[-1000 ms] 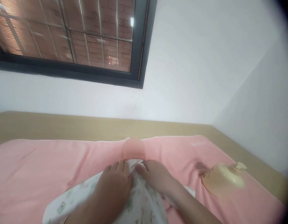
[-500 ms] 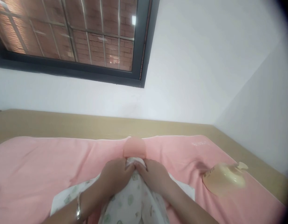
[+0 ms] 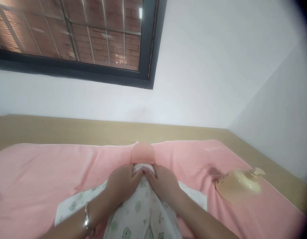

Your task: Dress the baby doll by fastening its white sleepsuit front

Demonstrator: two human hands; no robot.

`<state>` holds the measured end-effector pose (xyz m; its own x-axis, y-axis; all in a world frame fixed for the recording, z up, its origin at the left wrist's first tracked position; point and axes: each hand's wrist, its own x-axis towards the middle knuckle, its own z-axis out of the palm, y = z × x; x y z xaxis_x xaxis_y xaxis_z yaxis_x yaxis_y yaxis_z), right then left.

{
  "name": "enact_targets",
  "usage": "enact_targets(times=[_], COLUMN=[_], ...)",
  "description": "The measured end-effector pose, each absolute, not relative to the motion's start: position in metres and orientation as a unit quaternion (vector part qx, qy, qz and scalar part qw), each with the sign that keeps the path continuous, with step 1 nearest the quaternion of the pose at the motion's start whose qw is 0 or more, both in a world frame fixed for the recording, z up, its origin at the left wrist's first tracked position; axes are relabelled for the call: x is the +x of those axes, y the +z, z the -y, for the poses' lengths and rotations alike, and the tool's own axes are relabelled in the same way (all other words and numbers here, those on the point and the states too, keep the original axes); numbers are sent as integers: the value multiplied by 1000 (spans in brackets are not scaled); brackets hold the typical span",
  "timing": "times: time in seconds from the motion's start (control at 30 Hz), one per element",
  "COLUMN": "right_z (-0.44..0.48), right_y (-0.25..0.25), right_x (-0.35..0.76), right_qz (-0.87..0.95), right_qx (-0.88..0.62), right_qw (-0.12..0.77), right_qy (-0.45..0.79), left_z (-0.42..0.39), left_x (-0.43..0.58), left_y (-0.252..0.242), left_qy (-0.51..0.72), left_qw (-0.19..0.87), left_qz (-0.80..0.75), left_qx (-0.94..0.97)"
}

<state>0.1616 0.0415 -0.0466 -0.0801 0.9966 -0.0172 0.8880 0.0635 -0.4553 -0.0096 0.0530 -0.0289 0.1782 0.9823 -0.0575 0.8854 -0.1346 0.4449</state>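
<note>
Here, the patterned cloth (image 3: pixel 138 209) is pinched at its far end by the closed left hand (image 3: pixel 122 182) and right hand (image 3: pixel 166 182) — bulk draped nearer, long axis pointed toward a pink dome (image 3: pixel 143 152).

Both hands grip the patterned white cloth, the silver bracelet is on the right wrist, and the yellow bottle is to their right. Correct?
No: the head view shows the silver bracelet on the left wrist, not the right. The rest holds: left hand and right hand grip the patterned white cloth, and the yellow bottle is to their right.
</note>
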Motion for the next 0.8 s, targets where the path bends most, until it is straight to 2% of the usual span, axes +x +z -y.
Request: enact_targets(times=[0.53,0.8], right_z=[-42,-41], right_y=[-47,-46], right_x=[162,162], right_qz=[713,710], right_qx=[-658,-661], right_qw=[156,151], right_qy=[183,189], left_z=[-54,-51], left_x=[-11,-9], left_y=[-31,-22], left_qy=[155,129], left_qw=[203,206], left_qz=[-610,-623], left_qx=[750,743])
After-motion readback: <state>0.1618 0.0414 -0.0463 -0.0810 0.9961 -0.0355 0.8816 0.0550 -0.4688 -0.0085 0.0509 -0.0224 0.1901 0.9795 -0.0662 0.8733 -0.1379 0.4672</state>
